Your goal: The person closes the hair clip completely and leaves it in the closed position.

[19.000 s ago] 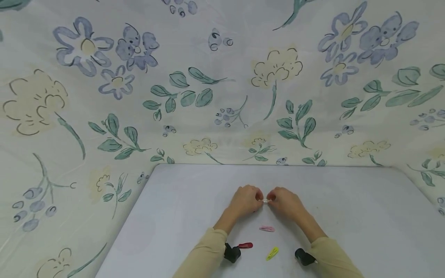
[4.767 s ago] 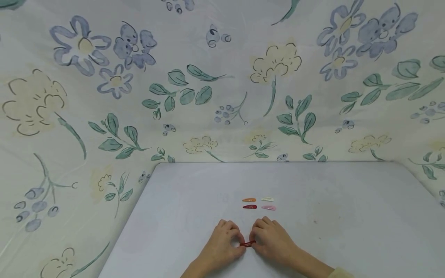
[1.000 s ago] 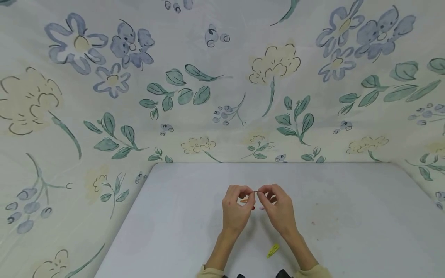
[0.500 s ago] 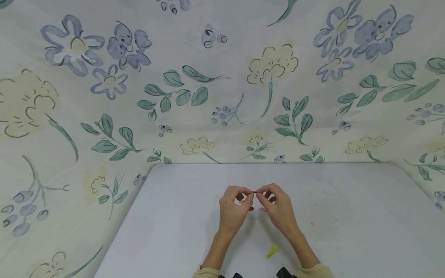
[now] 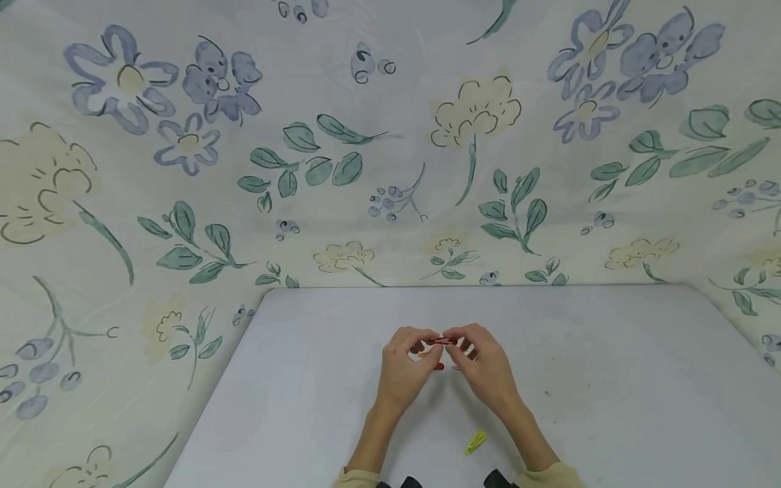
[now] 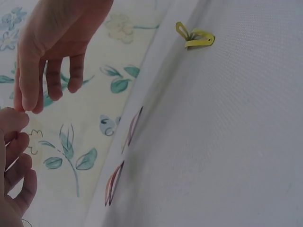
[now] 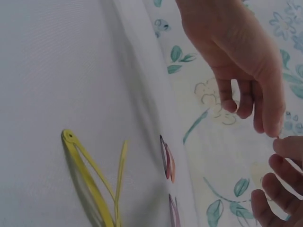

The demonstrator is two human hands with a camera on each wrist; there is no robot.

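Observation:
Raised over the middle of the table, my left hand (image 5: 401, 371) and right hand (image 5: 487, 369) pinch the two ends of one dark red snap hair clip (image 5: 442, 341). The fingertips hide its ends. Whether it is snapped closed cannot be told. Behind and below the hands lie an orange hair clip (image 5: 422, 353), a red hair clip (image 5: 438, 366) and a pink hair clip (image 5: 456, 368), all partly covered. Nearer me, between the forearms, a yellow hair clip (image 5: 475, 442) lies with its two halves sprung apart, as the right wrist view shows (image 7: 90, 177).
The white table (image 5: 293, 393) runs back to a flower-printed cloth (image 5: 390, 217) hanging behind and at the sides. Black wrist cameras (image 5: 499, 478) sit at the cuffs, near the front of the head view.
Since 19 s ago, scattered clips have come to lie in two rows. From 4.8 s ago, both hands moved farther back and up with the dark red clip; just now it turned, showing more of its face.

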